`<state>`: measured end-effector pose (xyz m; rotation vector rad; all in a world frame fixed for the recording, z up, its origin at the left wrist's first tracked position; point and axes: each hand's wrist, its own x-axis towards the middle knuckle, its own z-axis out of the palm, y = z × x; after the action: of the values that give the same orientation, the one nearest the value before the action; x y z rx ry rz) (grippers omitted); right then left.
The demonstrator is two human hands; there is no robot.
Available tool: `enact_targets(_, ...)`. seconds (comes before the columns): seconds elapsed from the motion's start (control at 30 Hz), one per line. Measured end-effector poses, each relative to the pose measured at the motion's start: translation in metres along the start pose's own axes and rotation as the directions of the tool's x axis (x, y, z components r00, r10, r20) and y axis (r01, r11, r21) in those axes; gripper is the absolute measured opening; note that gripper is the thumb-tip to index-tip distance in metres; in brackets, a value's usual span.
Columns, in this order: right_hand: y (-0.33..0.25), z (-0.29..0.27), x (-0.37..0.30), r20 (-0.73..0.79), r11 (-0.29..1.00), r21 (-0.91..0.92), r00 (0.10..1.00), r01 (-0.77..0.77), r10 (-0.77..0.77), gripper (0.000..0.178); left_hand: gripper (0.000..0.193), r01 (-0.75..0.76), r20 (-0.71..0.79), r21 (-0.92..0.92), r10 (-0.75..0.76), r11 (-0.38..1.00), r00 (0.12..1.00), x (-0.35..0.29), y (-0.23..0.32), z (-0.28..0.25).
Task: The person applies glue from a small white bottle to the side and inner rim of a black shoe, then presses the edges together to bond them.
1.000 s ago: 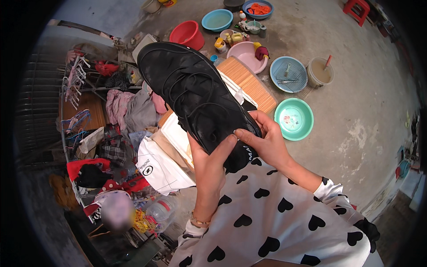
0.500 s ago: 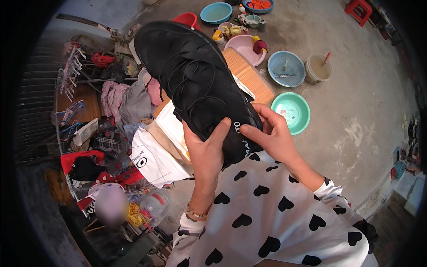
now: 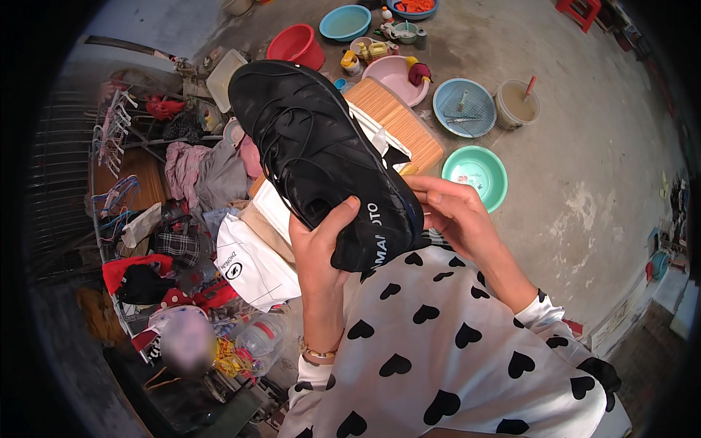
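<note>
A black lace-up shoe (image 3: 321,139) with pale lettering near its heel is held up in front of me, toe pointing to the far left. My left hand (image 3: 319,255) grips it at the ankle opening, thumb on the outside and the other fingers hidden behind. By the heel and sole edge is my right hand (image 3: 467,223), its fingers stretched out and apart. Its fingertips are at the sole edge; whether they touch it I cannot tell. Under the shoe, a white printed bag (image 3: 255,266) and pale wrapping lie partly covered.
A slatted wooden surface (image 3: 409,120) lies beyond the shoe. Around it on the concrete floor stand a red tub (image 3: 298,45), a pink basin (image 3: 394,73), a green basin (image 3: 499,179), a blue basin (image 3: 445,109) and a bucket (image 3: 518,113). Clothes (image 3: 219,175) and hangers crowd the left.
My right hand has let go of the heel, and its fingers have straightened. The shoe has tilted and come slightly lower, uncovering more of the red tub. My left hand keeps its hold.
</note>
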<state>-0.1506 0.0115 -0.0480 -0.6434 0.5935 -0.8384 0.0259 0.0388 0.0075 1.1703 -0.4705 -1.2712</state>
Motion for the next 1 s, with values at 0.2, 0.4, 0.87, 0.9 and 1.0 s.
enact_targets(0.2, 0.0, 0.007, -0.006, 0.048, 0.988, -0.097, 0.993, 0.117, -0.112, 0.044, 0.036, -0.061, -0.017, 0.086, 0.063, 0.994, 0.998, -0.005, -0.002, 0.0)
enact_targets(0.4, 0.001, -0.001, -0.01, 0.125, 0.988, -0.117, 0.988, 0.101, -0.086, 0.051, 0.041, -0.137, 0.005, 0.227, 0.139, 0.964, 0.99, -0.013, -0.001, 0.004)
enact_targets(0.87, 0.001, -0.006, -0.013, 0.155, 0.987, -0.128, 0.985, 0.095, -0.075, 0.05, 0.045, -0.155, 0.045, 0.269, 0.148, 0.951, 0.988, -0.025, 0.01, 0.019)
enact_targets(0.9, 0.001, -0.005, -0.013, 0.143, 0.987, -0.133, 0.987, 0.088, -0.069, 0.05, 0.046, -0.153, 0.05, 0.261, 0.145, 0.953, 0.988, -0.025, 0.009, 0.018)
enact_targets(1.0, 0.003, -0.006, -0.014, 0.129, 0.984, -0.159, 0.99, 0.075, -0.055, 0.049, 0.046, -0.156, 0.062, 0.246, 0.145, 0.957, 0.988, -0.026, 0.008, 0.017)
